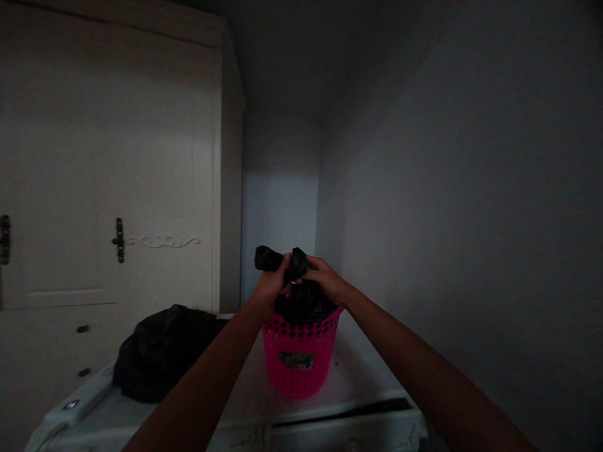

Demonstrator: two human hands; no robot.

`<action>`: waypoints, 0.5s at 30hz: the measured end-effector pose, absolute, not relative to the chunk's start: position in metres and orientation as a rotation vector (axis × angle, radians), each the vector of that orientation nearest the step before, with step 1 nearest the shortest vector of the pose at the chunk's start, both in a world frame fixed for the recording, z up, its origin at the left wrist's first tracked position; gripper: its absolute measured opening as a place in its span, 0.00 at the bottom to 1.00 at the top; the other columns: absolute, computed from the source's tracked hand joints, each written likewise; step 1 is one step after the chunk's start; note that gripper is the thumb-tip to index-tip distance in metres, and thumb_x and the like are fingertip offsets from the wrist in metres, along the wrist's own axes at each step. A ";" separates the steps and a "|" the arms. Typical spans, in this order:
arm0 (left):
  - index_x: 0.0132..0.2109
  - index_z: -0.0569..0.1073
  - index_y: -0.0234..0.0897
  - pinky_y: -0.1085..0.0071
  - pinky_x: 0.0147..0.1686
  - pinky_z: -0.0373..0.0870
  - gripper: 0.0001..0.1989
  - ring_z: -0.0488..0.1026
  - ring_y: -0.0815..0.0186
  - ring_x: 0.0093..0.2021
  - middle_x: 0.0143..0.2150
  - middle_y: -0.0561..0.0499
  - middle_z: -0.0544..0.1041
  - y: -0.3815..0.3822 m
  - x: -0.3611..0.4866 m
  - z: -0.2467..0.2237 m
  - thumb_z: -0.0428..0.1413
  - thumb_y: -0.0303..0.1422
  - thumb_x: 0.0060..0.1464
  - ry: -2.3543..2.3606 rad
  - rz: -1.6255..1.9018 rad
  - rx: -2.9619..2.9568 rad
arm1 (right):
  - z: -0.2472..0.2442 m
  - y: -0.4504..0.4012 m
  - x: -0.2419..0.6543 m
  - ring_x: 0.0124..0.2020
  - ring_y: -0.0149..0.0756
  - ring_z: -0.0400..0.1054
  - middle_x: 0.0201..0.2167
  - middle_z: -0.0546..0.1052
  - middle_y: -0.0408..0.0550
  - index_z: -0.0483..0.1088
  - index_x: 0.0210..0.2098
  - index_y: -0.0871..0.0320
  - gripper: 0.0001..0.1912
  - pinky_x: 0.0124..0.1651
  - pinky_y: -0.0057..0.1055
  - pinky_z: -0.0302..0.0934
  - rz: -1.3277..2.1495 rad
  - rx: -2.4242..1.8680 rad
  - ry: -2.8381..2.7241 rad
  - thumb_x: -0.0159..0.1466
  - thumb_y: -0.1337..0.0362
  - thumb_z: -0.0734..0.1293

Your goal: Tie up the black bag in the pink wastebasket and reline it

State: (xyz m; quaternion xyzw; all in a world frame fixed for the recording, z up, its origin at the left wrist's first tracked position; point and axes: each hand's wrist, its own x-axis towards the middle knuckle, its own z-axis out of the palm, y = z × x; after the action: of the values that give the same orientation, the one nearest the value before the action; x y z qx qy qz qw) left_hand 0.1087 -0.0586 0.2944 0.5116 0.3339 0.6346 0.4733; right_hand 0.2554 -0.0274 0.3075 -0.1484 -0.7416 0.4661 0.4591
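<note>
A pink plastic basket (300,376) with a holed upper band and a small label stands upright on a white cabinet top. Inside it sits a black plastic bag (308,302), its gathered top rising above the rim. At that gathered top, my left hand (273,285) is closed around the plastic, with a bunched end sticking out to the left. My right hand (325,276) pinches the same bag from the right side, just over the rim. Some of the fingertips are hidden behind the plastic.
Left of the basket lies a dark, crumpled black heap (164,351) on the cabinet top (249,395). A drawer edge (348,411) shows a dark gap at the front. The white wardrobe (164,157) rises on the left, and a bare wall (471,188) stands on the right.
</note>
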 end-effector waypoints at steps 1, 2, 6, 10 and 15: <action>0.31 0.73 0.38 0.76 0.15 0.55 0.21 0.57 0.74 0.13 0.14 0.59 0.65 -0.056 0.108 0.294 0.65 0.52 0.51 0.854 1.601 1.249 | 0.308 -0.030 0.256 0.33 0.38 0.73 0.27 0.77 0.41 0.78 0.43 0.54 0.20 0.41 0.34 0.69 1.144 -0.353 -1.858 0.55 0.52 0.76; 0.30 0.72 0.38 0.76 0.16 0.56 0.19 0.59 0.74 0.14 0.15 0.58 0.66 -0.054 0.108 0.293 0.66 0.49 0.51 0.903 1.640 1.264 | 0.308 -0.032 0.255 0.32 0.38 0.73 0.26 0.76 0.40 0.78 0.43 0.54 0.19 0.41 0.34 0.69 1.117 -0.352 -1.871 0.55 0.52 0.77; 0.39 0.78 0.37 0.75 0.17 0.60 0.18 0.65 0.70 0.16 0.18 0.54 0.72 -0.045 0.110 0.290 0.62 0.48 0.57 1.059 1.660 1.391 | 0.304 -0.028 0.248 0.24 0.37 0.68 0.19 0.71 0.39 0.75 0.31 0.54 0.17 0.32 0.33 0.65 0.930 -0.476 -1.781 0.63 0.47 0.69; 0.65 0.70 0.39 0.72 0.20 0.65 0.31 0.66 0.66 0.16 0.18 0.58 0.70 -0.048 0.111 0.290 0.56 0.51 0.61 1.022 1.683 1.458 | 0.297 -0.007 0.247 0.29 0.36 0.67 0.24 0.74 0.42 0.72 0.26 0.54 0.15 0.34 0.31 0.62 0.538 -0.690 -1.640 0.64 0.52 0.64; 0.62 0.75 0.41 0.62 0.58 0.72 0.25 0.80 0.58 0.50 0.49 0.45 0.83 -0.061 0.103 0.286 0.59 0.33 0.57 0.809 1.708 2.037 | 0.293 0.017 0.252 0.36 0.37 0.69 0.31 0.78 0.43 0.77 0.33 0.56 0.12 0.42 0.31 0.64 0.382 -0.774 -1.655 0.52 0.67 0.63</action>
State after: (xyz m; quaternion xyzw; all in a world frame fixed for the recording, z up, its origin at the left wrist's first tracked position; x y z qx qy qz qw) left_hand 0.1030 -0.0605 0.2855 0.7211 0.2862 0.6045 0.1805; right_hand 0.2522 0.0175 0.2927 -0.3331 -0.7126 0.1645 0.5951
